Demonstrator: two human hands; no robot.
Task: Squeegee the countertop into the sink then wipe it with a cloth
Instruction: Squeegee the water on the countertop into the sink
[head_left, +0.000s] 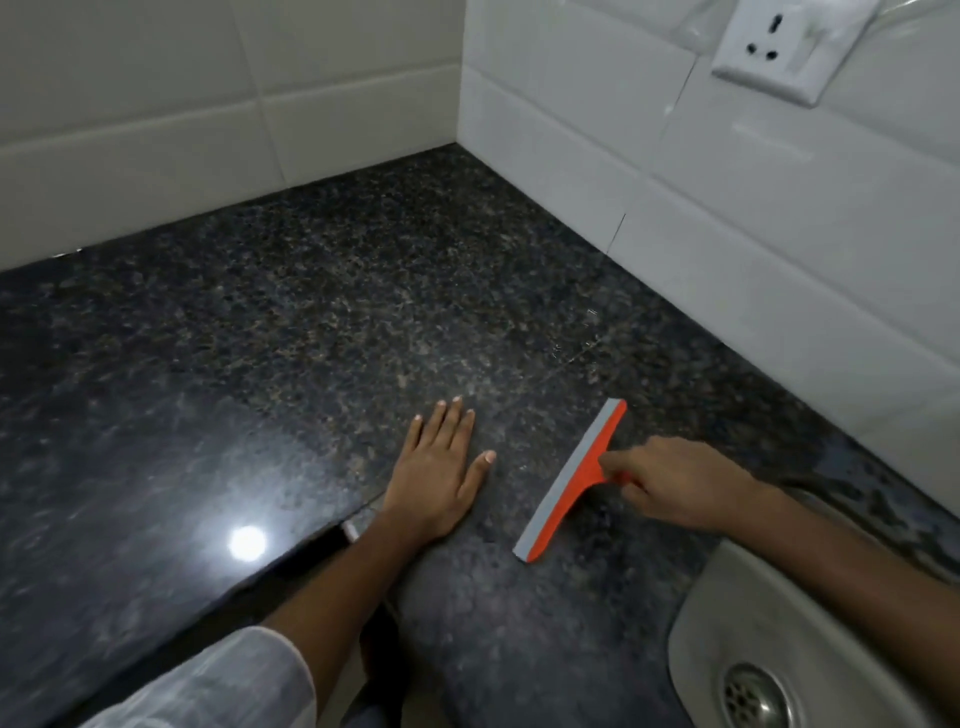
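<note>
From overhead, the right hand (670, 480) gripped the orange squeegee (571, 480) by its handle, blade down on the countertop (311, 322); the left hand (441, 467) lay flat, fingers spread, holding nothing. Squeegeeing seemed underway; next, I judged, a pull toward the sink (727, 623) at five o'clock.

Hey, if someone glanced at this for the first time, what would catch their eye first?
Probably the orange squeegee, bright against the dark speckled countertop, gripped by the right hand beside the sink. Next, the left hand pressed flat on the stone just left of it, and the white wall socket at the upper right.
</note>
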